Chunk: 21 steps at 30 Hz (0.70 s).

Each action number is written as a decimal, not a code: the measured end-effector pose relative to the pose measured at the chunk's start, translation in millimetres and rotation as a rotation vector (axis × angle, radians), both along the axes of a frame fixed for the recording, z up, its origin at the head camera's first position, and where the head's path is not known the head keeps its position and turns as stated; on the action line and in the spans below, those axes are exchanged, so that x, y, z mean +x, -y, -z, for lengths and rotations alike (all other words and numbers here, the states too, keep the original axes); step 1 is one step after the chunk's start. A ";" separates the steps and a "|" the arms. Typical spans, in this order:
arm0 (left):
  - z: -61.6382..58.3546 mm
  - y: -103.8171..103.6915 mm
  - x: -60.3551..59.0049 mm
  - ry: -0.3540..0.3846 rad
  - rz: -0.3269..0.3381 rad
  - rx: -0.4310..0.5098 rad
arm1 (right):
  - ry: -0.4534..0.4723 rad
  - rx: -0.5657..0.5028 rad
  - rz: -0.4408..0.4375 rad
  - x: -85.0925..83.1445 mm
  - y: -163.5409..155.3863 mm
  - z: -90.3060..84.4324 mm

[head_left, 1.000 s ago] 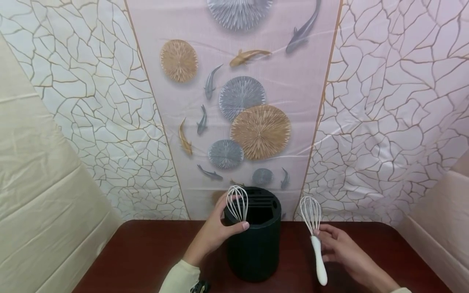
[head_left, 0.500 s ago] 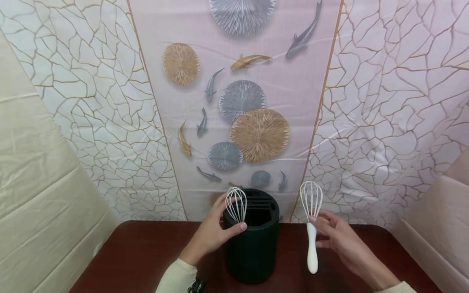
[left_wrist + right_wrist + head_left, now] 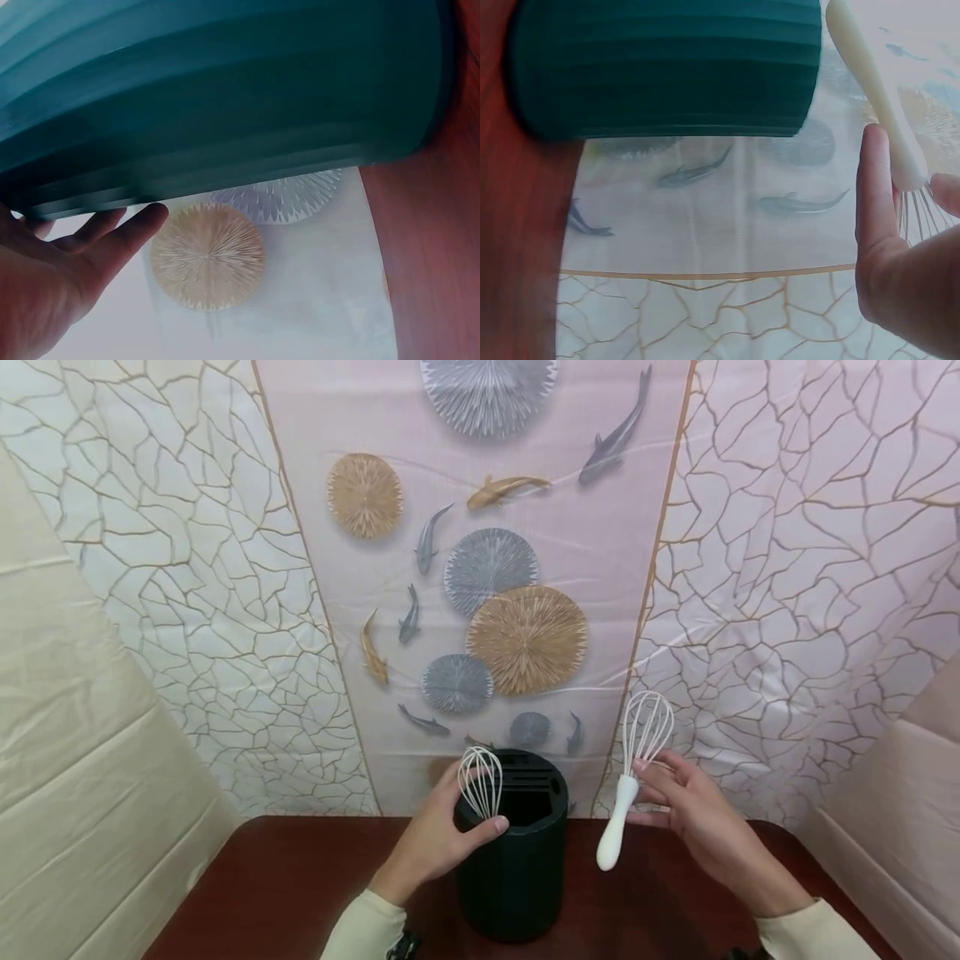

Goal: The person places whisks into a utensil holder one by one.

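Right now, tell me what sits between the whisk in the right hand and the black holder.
Nothing does. In the head view, the whisk pinched by the right hand hangs beside the black holder, with only bare table and patterned backdrop showing in the gap.

dark reddish-brown wooden table (image 3: pixel 285 893), glossy top, pushed against the patterned wall, one round black utensil holder (image 3: pixel 513 868) standing upright near its back edge

Holder (image 3: pixel 512 852): very dark, near-black head-on, dark teal in both wrist views. Whisk in holder (image 3: pixel 480 781): white wires. Lifted whisk (image 3: pixel 626 785): white handle, white wires. Table (image 3: pixel 285 893): dark reddish-brown. Backdrop centre panel (image 3: pixel 480 577): pale pink, with grey and tan radial discs, grey and gold fish. Side panels (image 3: pixel 787 568): white, gold crackle lines. Sleeves (image 3: pixel 360 931): cream.
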<state>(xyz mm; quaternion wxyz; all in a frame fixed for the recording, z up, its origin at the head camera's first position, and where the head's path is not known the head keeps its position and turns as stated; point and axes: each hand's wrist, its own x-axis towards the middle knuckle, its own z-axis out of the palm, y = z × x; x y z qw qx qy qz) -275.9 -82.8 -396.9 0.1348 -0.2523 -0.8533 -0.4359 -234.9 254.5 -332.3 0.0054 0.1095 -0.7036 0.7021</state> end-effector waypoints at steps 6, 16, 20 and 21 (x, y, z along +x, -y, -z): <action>3.1 -2.1 0.2 0.009 -0.007 0.045 | -0.002 0.016 0.033 0.2 4.5 -14.9; 6.3 -2.6 0.3 0.019 -0.032 0.046 | -0.037 -0.004 0.051 0.6 17.2 -34.8; 7.4 -2.8 0.1 0.015 -0.032 0.048 | -0.085 -0.042 0.038 2.6 23.8 -40.2; 7.6 -2.7 0.0 0.015 -0.032 0.049 | -0.094 -0.048 0.037 3.0 25.9 -41.5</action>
